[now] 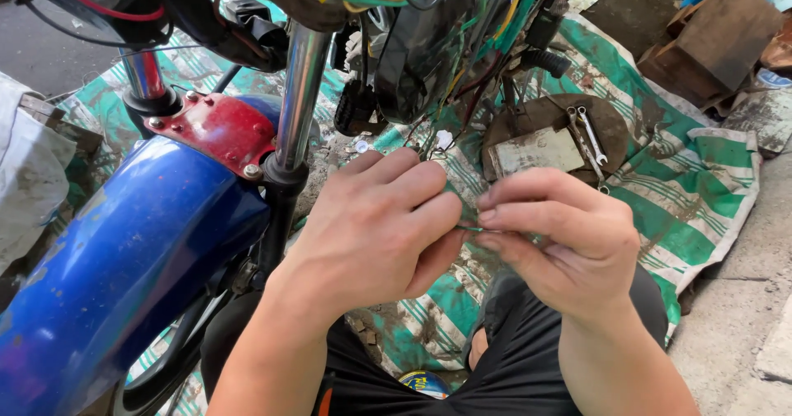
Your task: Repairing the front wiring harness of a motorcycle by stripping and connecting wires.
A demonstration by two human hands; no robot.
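Observation:
My left hand and my right hand meet in the middle of the view, fingertips pinched together on a thin green wire. The wire runs between the two hands and is mostly hidden by the fingers. Above the hands hangs a tangle of green, yellow and red wires from the front of a motorcycle. A blue front mudguard and a chrome fork tube stand just left of my left hand.
A green-and-white striped tarp covers the ground. On it lie a round brown plate with two spanners and a grey card. Brown boxes sit at the upper right. My knees in dark shorts are below.

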